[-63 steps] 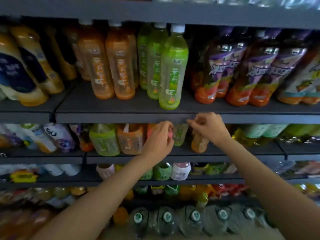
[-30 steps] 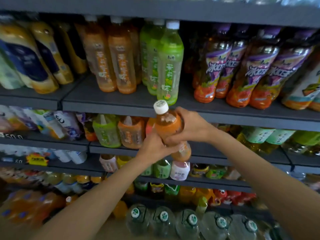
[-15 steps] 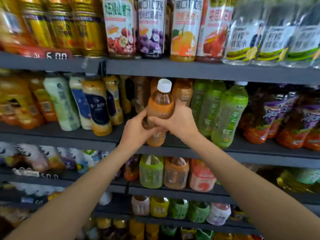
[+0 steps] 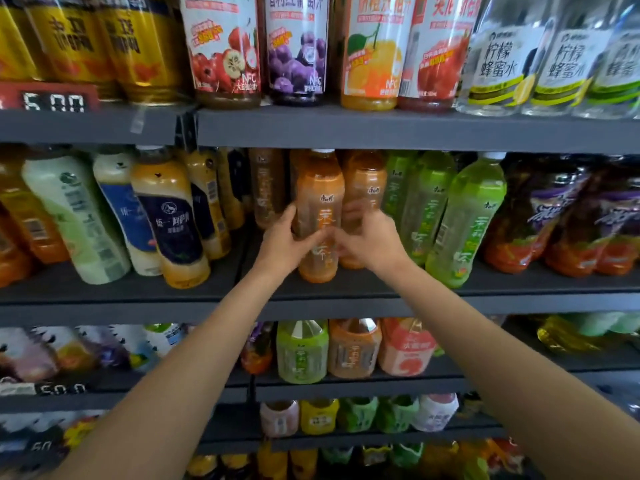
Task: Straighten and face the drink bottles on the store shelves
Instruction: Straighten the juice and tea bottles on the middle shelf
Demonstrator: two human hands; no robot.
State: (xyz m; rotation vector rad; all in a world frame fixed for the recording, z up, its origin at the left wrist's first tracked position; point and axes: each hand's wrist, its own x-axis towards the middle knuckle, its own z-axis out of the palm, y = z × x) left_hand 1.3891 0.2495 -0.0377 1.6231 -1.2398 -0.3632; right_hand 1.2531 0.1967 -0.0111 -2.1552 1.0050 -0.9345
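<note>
Orange tea bottle [image 4: 320, 216] stands upright at the front of the middle shelf [image 4: 346, 301], and I have both hands on it: my left hand [image 4: 282, 245] curls round its left side, my right hand [image 4: 372, 242] pinches its right side, arms stretched up and forward. I count two more orange bottles behind it, three green bottles [image 4: 464, 220] just to its right. Cream bottles [image 4: 169, 216] lean well apart on the left

Orange tea bottle [image 4: 320, 216] on dark middle shelf [image 4: 346, 289], upright.
White cap, orange label with pale characters facing out; base on shelf, front of its row, green tea bottles [image 4: 464, 216] just right.
</note>
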